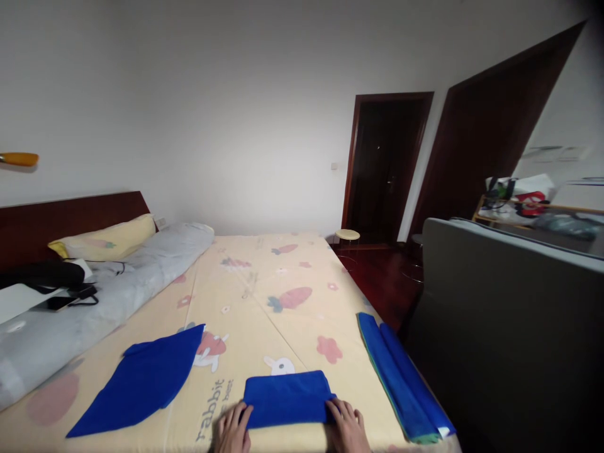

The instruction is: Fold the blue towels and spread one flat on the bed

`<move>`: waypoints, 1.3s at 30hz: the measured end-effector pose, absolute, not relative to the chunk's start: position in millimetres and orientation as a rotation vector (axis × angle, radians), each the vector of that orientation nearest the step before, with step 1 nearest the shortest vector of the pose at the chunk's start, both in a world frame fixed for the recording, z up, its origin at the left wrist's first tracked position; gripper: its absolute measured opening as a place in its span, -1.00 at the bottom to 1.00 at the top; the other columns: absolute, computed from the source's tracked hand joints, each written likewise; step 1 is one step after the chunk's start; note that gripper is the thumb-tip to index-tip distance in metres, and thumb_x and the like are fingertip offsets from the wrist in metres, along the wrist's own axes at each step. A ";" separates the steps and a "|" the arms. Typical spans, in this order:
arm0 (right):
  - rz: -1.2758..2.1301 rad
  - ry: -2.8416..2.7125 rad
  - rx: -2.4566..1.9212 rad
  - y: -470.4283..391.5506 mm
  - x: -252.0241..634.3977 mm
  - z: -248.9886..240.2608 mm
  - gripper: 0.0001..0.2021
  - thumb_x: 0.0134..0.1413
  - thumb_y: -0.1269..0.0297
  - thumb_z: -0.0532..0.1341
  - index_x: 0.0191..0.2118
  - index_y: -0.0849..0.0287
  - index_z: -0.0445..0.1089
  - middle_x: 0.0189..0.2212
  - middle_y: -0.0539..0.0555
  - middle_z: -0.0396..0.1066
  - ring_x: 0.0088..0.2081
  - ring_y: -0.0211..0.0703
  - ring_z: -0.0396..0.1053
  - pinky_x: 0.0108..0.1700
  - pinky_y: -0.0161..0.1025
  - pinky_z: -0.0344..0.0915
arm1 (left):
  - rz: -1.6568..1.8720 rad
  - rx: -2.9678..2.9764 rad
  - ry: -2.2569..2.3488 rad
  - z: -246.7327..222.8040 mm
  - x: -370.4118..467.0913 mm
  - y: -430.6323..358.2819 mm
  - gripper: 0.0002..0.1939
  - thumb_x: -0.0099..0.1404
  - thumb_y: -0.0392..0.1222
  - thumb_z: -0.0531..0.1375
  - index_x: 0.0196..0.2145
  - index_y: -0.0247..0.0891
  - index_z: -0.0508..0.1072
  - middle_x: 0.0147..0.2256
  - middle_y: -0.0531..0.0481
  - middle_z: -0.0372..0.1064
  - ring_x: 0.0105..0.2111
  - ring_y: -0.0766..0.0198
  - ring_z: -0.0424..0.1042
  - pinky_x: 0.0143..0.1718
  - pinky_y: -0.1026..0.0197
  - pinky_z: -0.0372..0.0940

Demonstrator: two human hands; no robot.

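A blue cloth (287, 397), folded into a rectangle, lies on the bed near its front edge. My left hand (233, 429) is at the cloth's left end, its fingertips on the lower left corner. At the right end, the fingertips of my right hand (346, 426) touch the cloth's edge. Both hands have bent fingers; whether they pinch the fabric is hard to make out. Another blue cloth (141, 384) lies flat and slanted to the left. Long folded blue cloths (401, 384) with a green edge and a white tag lie along the bed's right side.
The bed (245, 302) has a patterned yellow sheet. A grey rolled quilt (141, 283), a pillow (111, 239) and a phone (61, 303) are at the left. A stool (347, 234) stands beyond the bed, and a large dark panel (495, 333) rises at the right.
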State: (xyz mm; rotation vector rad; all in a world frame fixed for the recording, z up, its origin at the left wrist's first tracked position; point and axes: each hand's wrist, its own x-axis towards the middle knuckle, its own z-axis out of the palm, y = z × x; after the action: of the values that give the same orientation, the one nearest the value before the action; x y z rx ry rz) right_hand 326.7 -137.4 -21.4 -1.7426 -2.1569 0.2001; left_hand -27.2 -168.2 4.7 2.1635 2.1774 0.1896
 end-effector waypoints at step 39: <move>0.234 -2.166 -1.707 -127.9 285.1 15.6 -0.47 -0.06 0.46 0.05 0.08 -0.02 0.31 0.09 0.07 0.38 0.09 0.01 0.27 0.12 -0.04 0.07 | 0.175 2.121 2.043 20.8 9.4 -148.0 -0.33 0.12 -0.35 -0.05 0.20 -0.05 0.21 0.24 -0.01 0.20 0.24 0.11 0.11 0.27 -0.04 -0.04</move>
State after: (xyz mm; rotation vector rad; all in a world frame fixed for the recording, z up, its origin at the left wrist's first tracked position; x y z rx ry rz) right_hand 285.1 -127.9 15.6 -1.7067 -2.1662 0.2343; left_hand 9.4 -148.0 20.8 2.1211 2.0427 0.1751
